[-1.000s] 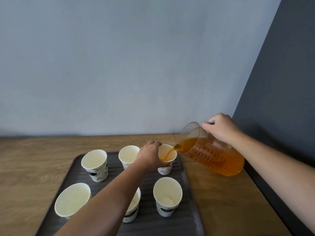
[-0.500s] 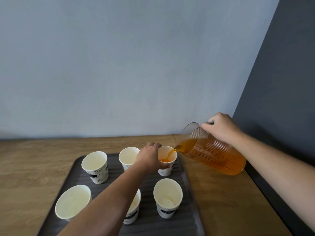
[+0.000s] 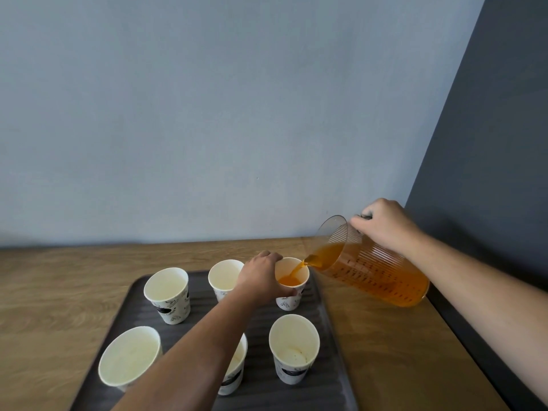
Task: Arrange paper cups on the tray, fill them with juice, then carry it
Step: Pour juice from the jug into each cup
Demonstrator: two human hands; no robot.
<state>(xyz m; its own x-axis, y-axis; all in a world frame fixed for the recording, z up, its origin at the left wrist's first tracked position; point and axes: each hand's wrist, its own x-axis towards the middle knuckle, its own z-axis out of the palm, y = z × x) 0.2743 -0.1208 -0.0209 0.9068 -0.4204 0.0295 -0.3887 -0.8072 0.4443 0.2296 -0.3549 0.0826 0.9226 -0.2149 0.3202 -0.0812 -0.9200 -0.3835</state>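
A dark ribbed tray [image 3: 333, 345] lies on the wooden table and carries several white paper cups in two rows. My left hand [image 3: 261, 281] grips the back right cup [image 3: 292, 302], which holds some orange juice. My right hand [image 3: 384, 225] holds the handle of a clear ribbed pitcher [image 3: 373, 271], tilted left, and a thin stream of juice runs from its spout into that cup. The back left cup [image 3: 168, 295], back middle cup [image 3: 224, 277], front left cup [image 3: 129, 358] and front right cup [image 3: 294, 348] look empty. My left forearm hides most of the front middle cup [image 3: 235, 375].
The wooden table [image 3: 59, 298] ends at a light blue wall behind. A dark grey wall [image 3: 489, 173] stands close on the right, along the table's right edge. Bare wood lies left of the tray and between the tray and the right edge.
The juice level in the back right cup has risen as pouring goes on. Both hands and the pitcher have hardly moved.
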